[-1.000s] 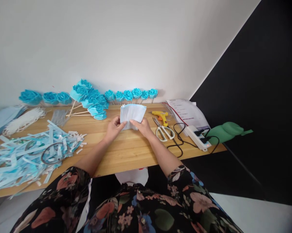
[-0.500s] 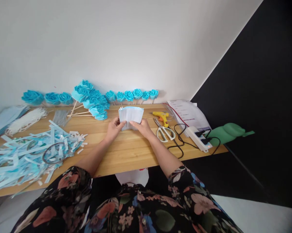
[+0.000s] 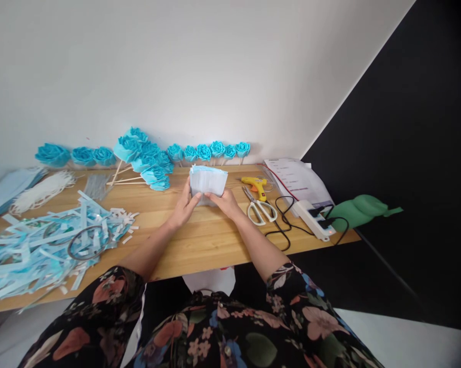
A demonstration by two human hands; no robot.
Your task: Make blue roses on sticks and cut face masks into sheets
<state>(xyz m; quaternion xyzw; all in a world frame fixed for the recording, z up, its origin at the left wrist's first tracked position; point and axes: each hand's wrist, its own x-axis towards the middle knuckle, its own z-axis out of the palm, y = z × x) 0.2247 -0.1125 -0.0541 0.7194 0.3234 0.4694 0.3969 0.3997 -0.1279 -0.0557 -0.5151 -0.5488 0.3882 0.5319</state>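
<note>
Between my hands is a stack of pale blue-white pleated sheets, held upright over the table, with a bluer layer along its top edge. They look like face-mask fabric pieces. My left hand grips the left side, thumb across the near face and fingers along the edge. On the right, my right hand is closed on the lower right part, its thumb on the near face and its other fingers mostly hidden behind. Blue fabric roses stand along the wall beyond the stack.
Right of my hands lie white-handled scissors, a yellow glue gun, a power strip, papers and a green bag-like object. Leftward are blue and white scraps, white elastic loops, flat blue sheets and stemmed roses.
My left hand has shifted its grip higher along the stack's left side. The stack is more squared and slightly narrower. My right hand stays nearly where it was.
</note>
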